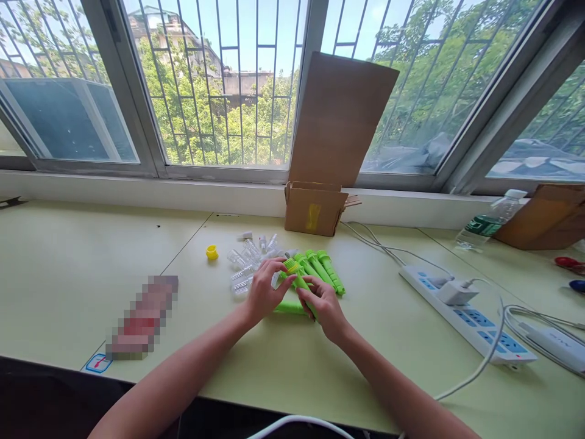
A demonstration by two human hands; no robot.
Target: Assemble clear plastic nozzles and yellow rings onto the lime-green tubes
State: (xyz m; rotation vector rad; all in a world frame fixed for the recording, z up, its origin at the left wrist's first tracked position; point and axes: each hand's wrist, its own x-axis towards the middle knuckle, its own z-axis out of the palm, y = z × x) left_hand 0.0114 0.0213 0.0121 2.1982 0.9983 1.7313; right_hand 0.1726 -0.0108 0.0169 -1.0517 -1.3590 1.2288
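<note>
Both hands meet over the middle of the pale green table (68, 274). The left hand (264, 296) pinches the upper, ribbed end of a green tube (298, 279) with its fingertips, and the right hand (323, 306) closes around the tube's lower part, so the tube sits tilted between them just above the table. A flat green piece (287, 308) lies under the hands. Just behind, a row of more green tubes (325, 268) lies side by side, and a cluster of clear vials (247, 262) lies to their left. A small yellow cap (211, 252) stands apart, further left. A cardboard box (315, 210) stands open by the window sill, and a white power strip (470, 320) and a water bottle (489, 224) lie well to the right.
</note>
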